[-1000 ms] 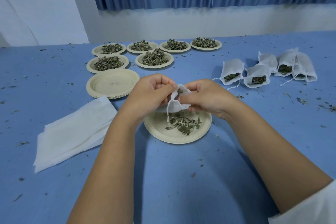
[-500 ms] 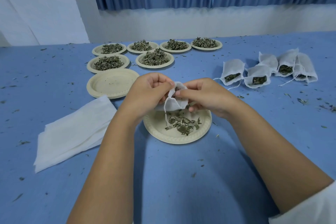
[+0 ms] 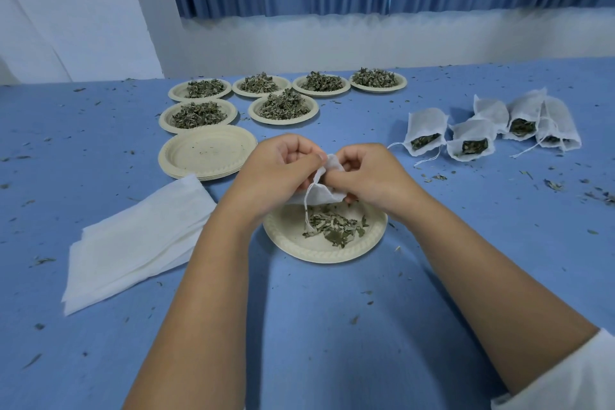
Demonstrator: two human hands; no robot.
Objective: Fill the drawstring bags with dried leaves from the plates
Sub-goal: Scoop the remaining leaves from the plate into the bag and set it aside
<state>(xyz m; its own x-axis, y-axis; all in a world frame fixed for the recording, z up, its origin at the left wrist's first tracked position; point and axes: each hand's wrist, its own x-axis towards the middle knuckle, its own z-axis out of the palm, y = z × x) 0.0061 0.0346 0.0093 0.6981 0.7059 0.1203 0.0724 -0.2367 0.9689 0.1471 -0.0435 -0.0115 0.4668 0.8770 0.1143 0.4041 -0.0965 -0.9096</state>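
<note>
Holding a small white drawstring bag (image 3: 324, 194) between them at frame centre, both hands have their fingers curled. The left hand (image 3: 278, 170) pinches the bag's left edge, and the right hand (image 3: 367, 176) pinches its upper right edge. Whether the bag's mouth is open cannot be told.

The bag hangs just above the far rim of the near plate (image 3: 319, 253). Its string (image 3: 307, 213) dangles down over the dried leaves (image 3: 336, 230), which lie thinly on that plate.

Six heaped plates (image 3: 283, 106) sit in two rows at upper centre. A stack of empty plates (image 3: 208, 151) stands just below them, left of the hands. A cluster of filled bags (image 3: 426, 123) lies at the right, mouths toward the camera, with leaves visible inside. A pile of flat white fabric (image 3: 133, 243) lies at lower left. Leaf fragments are scattered across the blue table (image 3: 332, 326).
</note>
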